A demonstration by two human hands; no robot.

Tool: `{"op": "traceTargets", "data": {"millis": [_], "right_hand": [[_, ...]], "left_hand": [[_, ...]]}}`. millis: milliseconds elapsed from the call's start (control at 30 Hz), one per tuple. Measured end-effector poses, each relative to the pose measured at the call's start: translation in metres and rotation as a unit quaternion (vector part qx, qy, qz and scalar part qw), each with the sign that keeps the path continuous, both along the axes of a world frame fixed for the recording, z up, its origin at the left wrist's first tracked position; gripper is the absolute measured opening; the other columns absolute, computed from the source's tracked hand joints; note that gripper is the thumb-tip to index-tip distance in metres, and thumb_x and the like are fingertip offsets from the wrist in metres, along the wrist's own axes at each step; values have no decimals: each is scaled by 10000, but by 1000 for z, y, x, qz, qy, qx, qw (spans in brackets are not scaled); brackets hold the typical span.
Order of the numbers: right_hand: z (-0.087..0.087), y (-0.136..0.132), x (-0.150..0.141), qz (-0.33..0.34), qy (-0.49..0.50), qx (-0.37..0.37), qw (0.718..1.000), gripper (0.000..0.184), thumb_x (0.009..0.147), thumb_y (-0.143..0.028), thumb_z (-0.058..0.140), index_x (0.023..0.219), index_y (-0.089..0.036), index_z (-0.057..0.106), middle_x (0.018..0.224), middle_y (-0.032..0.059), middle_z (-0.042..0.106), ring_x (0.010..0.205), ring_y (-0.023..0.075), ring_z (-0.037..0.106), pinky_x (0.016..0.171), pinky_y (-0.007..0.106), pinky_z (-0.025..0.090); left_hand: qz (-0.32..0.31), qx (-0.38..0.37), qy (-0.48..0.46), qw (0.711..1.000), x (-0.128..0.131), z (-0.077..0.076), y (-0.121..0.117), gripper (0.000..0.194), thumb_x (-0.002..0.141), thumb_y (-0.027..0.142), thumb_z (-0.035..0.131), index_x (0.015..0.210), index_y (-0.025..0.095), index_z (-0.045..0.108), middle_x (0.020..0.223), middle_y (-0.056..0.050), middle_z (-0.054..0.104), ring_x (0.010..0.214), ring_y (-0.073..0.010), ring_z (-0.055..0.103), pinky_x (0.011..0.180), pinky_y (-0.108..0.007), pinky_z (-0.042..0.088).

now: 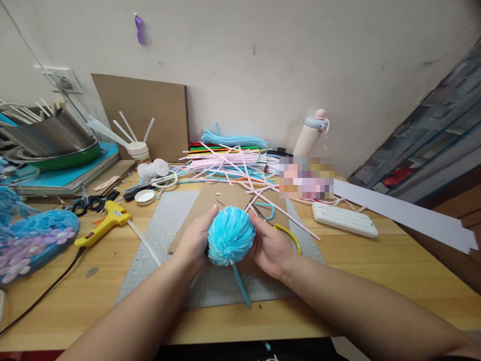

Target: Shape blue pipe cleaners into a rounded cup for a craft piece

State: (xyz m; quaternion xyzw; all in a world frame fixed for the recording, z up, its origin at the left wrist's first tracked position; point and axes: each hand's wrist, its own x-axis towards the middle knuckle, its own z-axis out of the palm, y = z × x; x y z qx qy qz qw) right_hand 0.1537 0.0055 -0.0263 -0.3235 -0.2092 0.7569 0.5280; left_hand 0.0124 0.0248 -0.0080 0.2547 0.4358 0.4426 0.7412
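Note:
Between my two hands is a fluffy blue ball (231,234) that looks made of pipe cleaners, with one blue stem (241,286) hanging from its underside. My left hand (197,233) grips its left side, the thumb at the upper edge. On the opposite side my right hand (272,245) holds it with thumb and fingers. The fingers behind the ball are hidden. Below lie a sheet of brown cardboard (184,233) and a grey cutting mat (141,268). A yellow-handled tool (289,235) and a bent blue pipe cleaner (268,206) lie just past my right hand.
A yellow glue gun (107,223) with its cord and black-handled scissors (88,202) lie at left, near a blue flowered piece (41,240). Pink and blue pipe cleaners (229,160) pile up at the back. A white power strip (343,219) and a bottle (308,135) are at right.

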Motion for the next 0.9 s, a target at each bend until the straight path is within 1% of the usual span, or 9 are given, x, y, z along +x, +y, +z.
{"op": "traceTargets", "data": {"millis": [100,200,333,433,600,667,767,833,900], "right_hand": [[-2,-2,-1,26,-37,32,998,320,723,-465,729,831,-166,694,813,40,739,897,220,677,863,373,507],[-5,-3,-3,49,-52,60,996,356,724,-496,723,810,-152,695,806,56,735,870,221,682,867,376,498],[-10,-5,-7,66,-20,50,996,357,741,-505,706,816,-156,690,822,54,733,860,212,683,880,377,488],[-12,-5,-10,79,7,34,996,362,736,-506,710,818,-154,687,829,57,732,861,209,680,879,376,487],[-12,-4,-11,65,-2,32,997,363,726,-502,719,820,-153,686,820,55,729,842,204,675,861,364,487],[-12,-3,-10,37,-21,43,998,354,732,-497,715,809,-152,684,800,48,725,820,198,671,841,352,487],[-11,-2,-6,14,-61,54,997,344,746,-492,703,785,-152,673,732,30,706,745,177,653,776,324,488],[-8,-2,-4,16,-94,62,993,343,744,-492,706,769,-152,660,692,14,685,680,153,623,713,293,480],[-5,-4,-2,28,-129,70,989,352,727,-496,719,752,-152,649,667,1,663,631,127,584,661,260,459]], "left_hand": [[-12,22,57,998,-1,-6,-1,382,741,463,698,831,92,723,849,-116,752,749,-244,696,776,-342,521],[12,-5,58,998,3,-8,-3,323,765,419,687,806,101,725,871,-112,754,780,-234,703,788,-323,526],[65,-69,30,995,8,-5,-6,219,788,323,669,803,109,714,837,-94,754,750,-221,709,768,-320,545],[85,-74,22,993,9,-3,-7,197,757,311,693,757,113,698,754,-76,742,672,-213,699,735,-324,548],[93,-84,23,992,10,-3,-5,220,818,301,606,719,119,682,728,-63,733,642,-186,683,769,-319,533],[70,-62,21,995,10,-3,-4,242,819,328,598,750,118,697,755,-70,739,696,-196,691,798,-311,521],[8,15,38,999,7,-3,-4,279,768,390,652,765,116,707,766,-77,739,739,-213,686,774,-302,507],[-29,57,77,995,6,-4,-5,304,696,426,713,706,123,685,704,-67,718,681,-208,662,699,-299,496],[-59,74,123,988,6,-6,-7,349,644,470,737,637,134,642,623,-45,676,603,-185,617,623,-289,469]]}}
